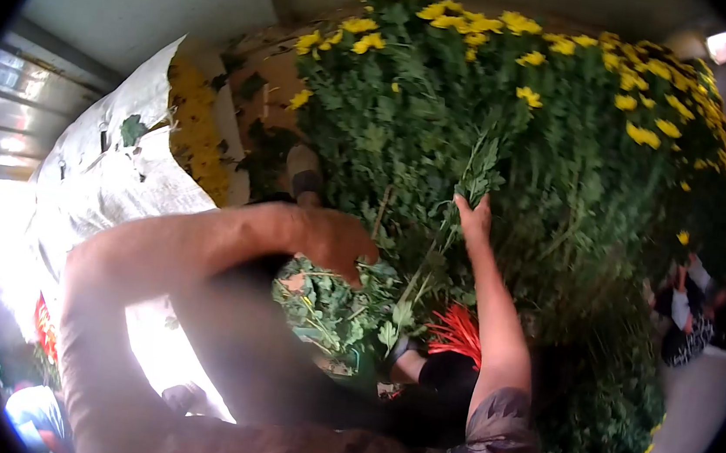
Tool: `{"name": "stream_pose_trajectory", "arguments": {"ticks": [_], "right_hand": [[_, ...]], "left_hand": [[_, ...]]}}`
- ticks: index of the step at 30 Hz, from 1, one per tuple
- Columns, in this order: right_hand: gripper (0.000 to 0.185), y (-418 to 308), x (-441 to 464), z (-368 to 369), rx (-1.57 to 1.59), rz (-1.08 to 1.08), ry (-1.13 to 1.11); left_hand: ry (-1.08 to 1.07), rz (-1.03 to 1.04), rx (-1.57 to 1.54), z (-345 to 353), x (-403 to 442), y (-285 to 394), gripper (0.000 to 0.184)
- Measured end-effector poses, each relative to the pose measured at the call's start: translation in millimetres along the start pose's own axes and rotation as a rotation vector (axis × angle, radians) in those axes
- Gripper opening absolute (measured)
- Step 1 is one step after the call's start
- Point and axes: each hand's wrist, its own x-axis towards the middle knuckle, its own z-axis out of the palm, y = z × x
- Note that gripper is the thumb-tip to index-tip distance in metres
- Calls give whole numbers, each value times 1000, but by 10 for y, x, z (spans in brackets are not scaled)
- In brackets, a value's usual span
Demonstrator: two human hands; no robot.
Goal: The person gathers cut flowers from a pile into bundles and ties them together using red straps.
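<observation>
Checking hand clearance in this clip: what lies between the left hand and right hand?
In the head view, green foliage shows there, along with the lower part of the leafy stems held in the right hand.

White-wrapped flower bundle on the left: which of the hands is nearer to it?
Left. The left hand is just right of the white-wrapped flower bundle, apart from it; the right hand is farther right, gripping leafy stems.

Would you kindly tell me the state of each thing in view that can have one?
Green leafy stems: tilted, gripped by bare right hand.
Bare left hand: fingers curled, grip unclear.
Round yellow blossoms: open.
White sheet wrapping: creased, open at one end.
Thin red strips: fanned out.
</observation>
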Motion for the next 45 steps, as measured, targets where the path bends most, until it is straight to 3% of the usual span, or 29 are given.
{"name": "stream_pose_trajectory", "arguments": {"ticks": [1,3,4,5,6,7,8,9,10,13,16,17,18,19,20,21,22,23,25,27,30,32,34,36,37,40,42,44,45], "right_hand": [[74,52,-109,313,140,-282,158],[52,-501,-601,463,321,-324,74],[44,-590,-719,510,192,-305,2],[40,-617,-739,570,71,-336,-116],[37,-677,-772,773,76,-412,-71],[37,-758,-805,910,96,-570,-76],[41,-749,-800,1123,113,-521,-173],[45,-878,-827,1165,53,-564,-241],[48,-984,-831,1164,-10,-606,-313],[55,-972,-514,1114,-250,-764,-315],[80,-754,-33,1019,-397,-463,-182],[80,-652,-2,1077,-401,-464,-196],[92,-590,-17,1124,-571,-455,-161],[104,-563,-38,1166,-740,-446,-122],[120,-662,-97,1238,-700,-329,-207],[120,-645,-41,1312,-668,-298,-152],[120,-624,11,1386,-634,-265,-99],[120,-621,63,1412,-636,-269,-105],[118,-599,103,1395,-552,-321,-45],[115,-693,74,1290,-517,-268,-100],[106,-875,31,1171,-414,-275,-85],[101,-964,-78,1028,-230,-267,-168],[98,-1066,-228,919,-134,-263,-165],[94,-1150,-344,866,76,-290,-181],[90,-1141,-406,853,15,-450,-96],[95,-1147,-612,620,85,-415,-98],[103,-1112,-700,296,12,-390,-123],[103,-1401,-887,-155,142,-331,-137],[101,-1385,-913,-328,194,-429,-132]], "left_hand": [[26,-117,-126,-115,-57,-208,61],[12,-258,-306,-287,-68,-939,75],[6,-253,-315,-246,-61,-1110,75],[227,-304,-632,-256,-44,-1259,83],[456,-347,-943,-277,9,-1390,90],[535,-336,-1193,-233,117,-1517,95],[607,-322,-1445,-144,242,-1639,99],[839,-21,-1511,-82,458,-1662,81],[836,-12,-1519,8,645,-1801,81],[1200,10,-2006,133,928,-2023,35],[1362,23,-2137,215,899,-2255,30],[1366,-10,-2161,301,959,-2535,47],[1374,-17,-2167,409,1066,-2780,47],[1415,-152,-2074,515,1174,-3004,59],[1449,-280,-1974,555,1216,-3130,72],[1407,-655,-1901,325,1085,-2751,93],[1415,-658,-1903,455,1331,-2876,93],[1387,-491,-1911,715,1725,-3164,90],[1344,-335,-1927,711,1744,-3086,87],[932,-93,-2117,473,1533,-2867,75],[927,74,-2170,403,1513,-2739,59],[861,35,-2184,401,1597,-2739,54],[624,232,-2258,307,1495,-2608,53],[760,120,-2137,184,1348,-2312,48],[721,135,-2148,160,1294,-2259,45],[687,200,-2115,64,1080,-2012,37],[805,319,-1895,-86,968,-1713,32],[900,15,-1802,-313,942,-1348,34],[957,-27,-1751,-482,941,-1070,30]]}}
